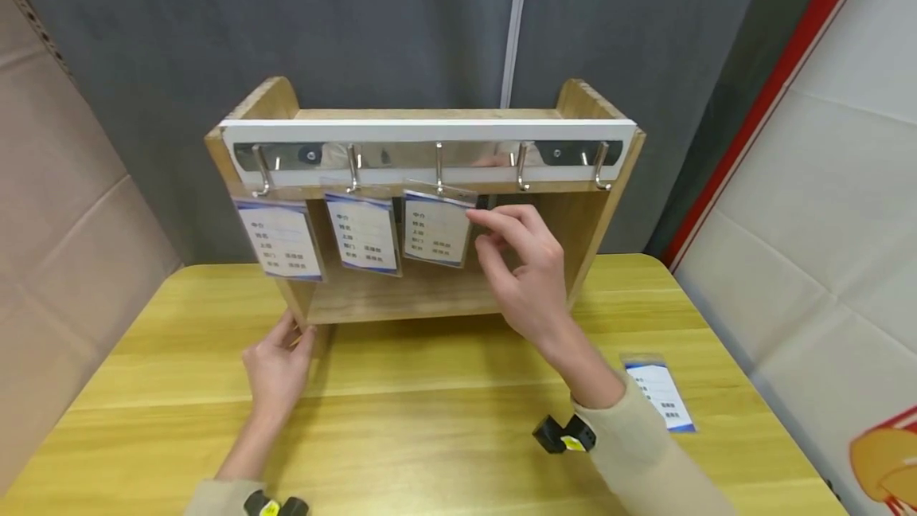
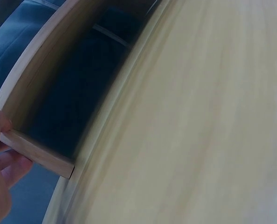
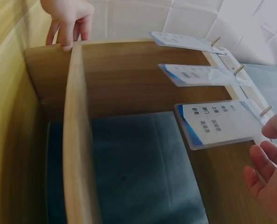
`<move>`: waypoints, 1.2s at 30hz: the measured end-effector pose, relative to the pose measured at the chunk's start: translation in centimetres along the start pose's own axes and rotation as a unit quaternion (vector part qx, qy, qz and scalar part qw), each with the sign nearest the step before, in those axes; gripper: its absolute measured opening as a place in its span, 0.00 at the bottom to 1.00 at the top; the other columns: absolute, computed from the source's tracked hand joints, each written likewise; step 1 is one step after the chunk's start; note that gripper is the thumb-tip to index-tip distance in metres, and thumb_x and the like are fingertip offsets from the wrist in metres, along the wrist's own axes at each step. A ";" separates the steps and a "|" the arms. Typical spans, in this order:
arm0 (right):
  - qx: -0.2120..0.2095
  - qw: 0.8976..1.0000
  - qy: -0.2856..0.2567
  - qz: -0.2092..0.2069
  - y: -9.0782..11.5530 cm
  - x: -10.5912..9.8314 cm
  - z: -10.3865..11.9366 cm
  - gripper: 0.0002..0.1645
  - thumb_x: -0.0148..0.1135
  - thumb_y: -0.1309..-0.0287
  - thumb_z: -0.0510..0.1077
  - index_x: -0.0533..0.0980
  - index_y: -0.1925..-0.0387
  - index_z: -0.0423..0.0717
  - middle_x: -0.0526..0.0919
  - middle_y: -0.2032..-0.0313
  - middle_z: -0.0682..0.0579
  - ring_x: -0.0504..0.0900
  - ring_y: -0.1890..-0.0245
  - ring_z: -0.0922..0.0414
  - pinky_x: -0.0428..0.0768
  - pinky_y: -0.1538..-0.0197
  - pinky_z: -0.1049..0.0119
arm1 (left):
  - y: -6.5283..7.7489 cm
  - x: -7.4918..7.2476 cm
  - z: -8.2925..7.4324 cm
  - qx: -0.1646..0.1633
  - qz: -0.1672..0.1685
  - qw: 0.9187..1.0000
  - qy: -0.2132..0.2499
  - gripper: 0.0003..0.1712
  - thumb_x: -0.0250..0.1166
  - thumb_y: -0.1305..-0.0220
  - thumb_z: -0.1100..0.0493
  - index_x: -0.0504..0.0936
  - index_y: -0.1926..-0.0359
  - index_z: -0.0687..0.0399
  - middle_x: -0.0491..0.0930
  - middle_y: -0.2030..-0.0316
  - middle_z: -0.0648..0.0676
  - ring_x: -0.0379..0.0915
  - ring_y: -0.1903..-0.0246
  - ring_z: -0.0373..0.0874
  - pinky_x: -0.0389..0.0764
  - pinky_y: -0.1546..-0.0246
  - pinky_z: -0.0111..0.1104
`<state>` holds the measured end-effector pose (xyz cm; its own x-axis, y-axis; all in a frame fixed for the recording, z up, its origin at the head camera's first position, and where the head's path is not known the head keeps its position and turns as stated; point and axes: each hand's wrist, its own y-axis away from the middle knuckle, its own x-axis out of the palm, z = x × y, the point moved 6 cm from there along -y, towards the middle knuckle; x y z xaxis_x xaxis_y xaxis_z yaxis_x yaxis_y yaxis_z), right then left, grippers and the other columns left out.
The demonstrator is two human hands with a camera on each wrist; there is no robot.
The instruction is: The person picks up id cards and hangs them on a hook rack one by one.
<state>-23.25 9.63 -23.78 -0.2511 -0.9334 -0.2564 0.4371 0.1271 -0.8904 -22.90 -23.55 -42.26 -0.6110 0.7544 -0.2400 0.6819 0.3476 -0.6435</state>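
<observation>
Three clear-sleeved name badges hang from the hooks of a wooden shelf rack [image 1: 401, 305]: a left badge [image 1: 281, 239], a middle badge [image 1: 363, 233] and a right badge [image 1: 435, 228] on the central hook [image 1: 439, 162]. My right hand [image 1: 526, 269] is beside the right badge, its index fingertip right at the badge's upper right edge and the thumb a little apart below. In the right wrist view the fingers are loosely bent near that badge's hook end. With my left hand [image 1: 279, 369] I grip the rack's lower left side panel [image 2: 40, 154], thumb and fingers on opposite faces.
Another badge [image 1: 659, 395] lies on the yellow wooden table [image 1: 430, 436], partly behind the right sleeve. Two bare hooks are at the right of the metal strip, one of them the end hook [image 1: 602, 166]. A grey curtain [image 1: 401, 22] hangs behind the rack.
</observation>
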 end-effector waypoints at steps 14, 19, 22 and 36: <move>0.035 0.996 -0.065 0.053 3.8 -3.2 -2.5 0.23 0.61 0.46 0.19 0.78 0.47 0.30 0.82 0.59 0.39 0.79 0.61 0.57 0.83 0.57 0.75 | 0.1 0.0 -0.3 0.012 0.000 1.000 0.005 0.26 0.64 0.45 0.85 0.80 0.43 0.75 0.80 0.53 0.76 0.83 0.61 0.72 0.81 0.62 0.15; 0.052 0.992 -0.082 0.077 5.2 -4.2 -3.0 0.25 0.61 0.47 0.17 0.77 0.45 0.29 0.81 0.59 0.41 0.79 0.62 0.58 0.84 0.58 0.76 | 0.1 0.1 -0.2 0.010 0.002 1.000 0.007 0.26 0.64 0.45 0.85 0.79 0.43 0.76 0.79 0.53 0.77 0.82 0.61 0.72 0.81 0.62 0.16; 0.065 0.990 -0.082 0.090 6.0 -4.9 -3.3 0.27 0.61 0.45 0.18 0.77 0.43 0.32 0.81 0.58 0.44 0.78 0.62 0.57 0.83 0.59 0.76 | 0.2 0.1 -0.2 0.011 0.002 1.000 0.006 0.26 0.64 0.46 0.85 0.79 0.43 0.76 0.79 0.53 0.77 0.82 0.61 0.72 0.81 0.63 0.16; 0.200 0.963 -0.072 0.168 11.6 -8.6 -7.2 0.29 0.63 0.40 0.21 0.74 0.37 0.35 0.82 0.54 0.53 0.79 0.59 0.59 0.85 0.57 0.76 | 0.2 0.1 -0.2 0.005 -0.007 1.000 0.000 0.25 0.64 0.45 0.84 0.80 0.44 0.77 0.80 0.55 0.76 0.82 0.62 0.70 0.80 0.62 0.14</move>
<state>-22.29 21.54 -34.61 0.0732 -0.9026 -0.4242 0.7772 0.3181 -0.5429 -22.82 -23.28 -42.27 -0.6201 0.7499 -0.2302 0.6689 0.3522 -0.6546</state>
